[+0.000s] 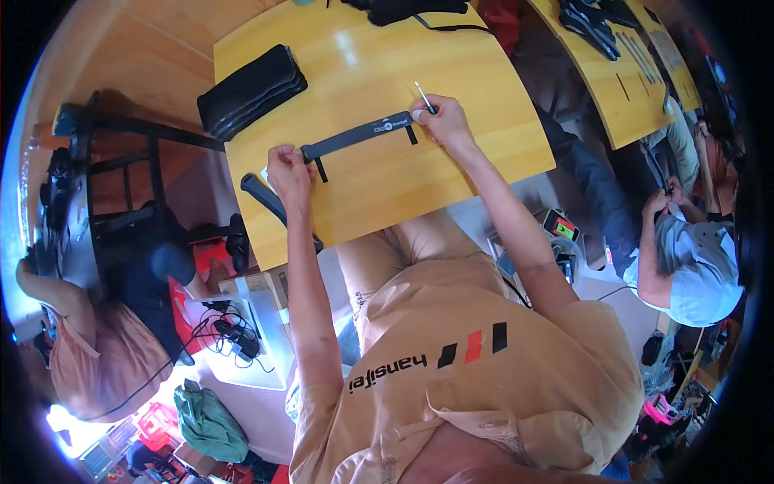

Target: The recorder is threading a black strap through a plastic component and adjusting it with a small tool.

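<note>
A dark grey flat strap with white print and two short black tabs lies across the table in front of me. At its left end, the fingers of my left hand are closed on it. My right hand is at the other end, closed round a slim pen-like tool with a pale shaft and a dark lower part. Something small and whitish shows at the right fingertips; what it is I cannot make out. A second dark strap lies by the table's left edge, partly behind my left forearm.
A stack of folded black pieces sits at the table's far left. Black fabric and a cord lie at the far edge. Other people sit left and right; a second table stands at the right. Cables lie at lower left.
</note>
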{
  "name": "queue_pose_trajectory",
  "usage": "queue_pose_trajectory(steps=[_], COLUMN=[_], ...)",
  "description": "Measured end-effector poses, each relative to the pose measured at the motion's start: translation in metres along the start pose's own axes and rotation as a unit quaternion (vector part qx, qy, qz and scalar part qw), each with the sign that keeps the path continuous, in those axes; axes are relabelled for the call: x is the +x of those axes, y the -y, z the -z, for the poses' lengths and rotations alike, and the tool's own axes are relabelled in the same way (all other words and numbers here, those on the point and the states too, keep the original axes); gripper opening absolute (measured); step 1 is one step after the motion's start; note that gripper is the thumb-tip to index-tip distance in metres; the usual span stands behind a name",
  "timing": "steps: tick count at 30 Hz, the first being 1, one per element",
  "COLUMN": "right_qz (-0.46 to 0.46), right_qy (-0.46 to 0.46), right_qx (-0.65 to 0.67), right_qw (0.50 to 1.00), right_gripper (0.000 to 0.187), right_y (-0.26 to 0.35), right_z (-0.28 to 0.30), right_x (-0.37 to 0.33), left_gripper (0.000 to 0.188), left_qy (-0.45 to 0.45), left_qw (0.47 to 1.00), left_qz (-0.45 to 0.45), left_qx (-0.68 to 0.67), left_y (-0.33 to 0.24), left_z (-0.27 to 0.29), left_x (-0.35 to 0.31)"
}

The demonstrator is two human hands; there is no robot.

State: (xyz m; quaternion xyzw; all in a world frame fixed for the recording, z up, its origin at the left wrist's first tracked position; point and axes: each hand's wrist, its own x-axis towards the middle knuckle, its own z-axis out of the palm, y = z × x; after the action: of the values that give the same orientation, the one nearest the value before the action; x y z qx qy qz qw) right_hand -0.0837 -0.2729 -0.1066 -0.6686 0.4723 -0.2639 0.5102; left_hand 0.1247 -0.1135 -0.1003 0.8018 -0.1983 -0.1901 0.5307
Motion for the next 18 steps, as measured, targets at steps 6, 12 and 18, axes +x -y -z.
queue_pose_trajectory(steps=[6,12,18], right_qz=[0.166,0.268,0.278], right_qy=[-0.098,-0.003,0.056], right_qx=[-0.134,-0.253,-0.345], right_qw=[0.972,0.929,0.895], right_gripper=[0.015,0.031,0.041], right_y=[-0.003,0.016,0.014], right_z=[0.007,-0.009,-0.016], right_x=[-0.020,-0.040,-0.043], left_gripper=[0.032,0.055,0.063], left_qy=[0.004,0.130,0.164], left_qw=[0.974,0.831,0.815], left_qz=[-0.191,-0.364,-0.348], left_qx=[0.125,0.399,0.433], left_y=[-0.023,-0.015,-0.016], left_z=[0.003,-0.025,-0.042], left_x=[-0.030,-0.048,-0.064])
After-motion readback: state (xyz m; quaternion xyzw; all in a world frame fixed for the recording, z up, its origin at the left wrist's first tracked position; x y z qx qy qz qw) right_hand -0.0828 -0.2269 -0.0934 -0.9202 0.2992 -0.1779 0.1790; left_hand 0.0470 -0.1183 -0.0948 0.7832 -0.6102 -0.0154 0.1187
